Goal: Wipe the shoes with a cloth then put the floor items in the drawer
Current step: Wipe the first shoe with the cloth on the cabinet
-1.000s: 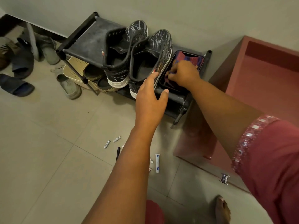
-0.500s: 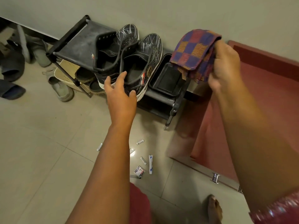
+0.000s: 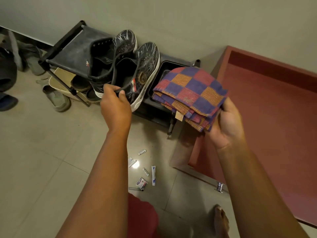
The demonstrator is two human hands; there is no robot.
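Two black sneakers with white scribble marks stand on the top shelf of a black shoe rack [image 3: 68,54]. My left hand [image 3: 115,103] grips the heel rim of the right sneaker [image 3: 144,69]; the left sneaker [image 3: 109,57] sits just behind it. My right hand [image 3: 226,122] holds a folded purple, red and orange checked cloth [image 3: 190,91] above the rack's right end. On the floor tiles below lie several small items: a white and blue tube [image 3: 153,175], small sachets [image 3: 141,182] and a little white stick [image 3: 142,152]. An open reddish drawer [image 3: 274,103] stands at the right.
Grey slippers [image 3: 57,97], dark sandals [image 3: 6,100] and other footwear lie left of the rack and under it. A black tray [image 3: 163,66] sits on the rack's right end. The drawer's metal handle [image 3: 219,186] sticks out low at the front. My bare foot [image 3: 221,220] is bottom centre.
My right hand has lifted the cloth out of the black tray and brought it down toward me. My left hand has closed on the right sneaker's heel rim.
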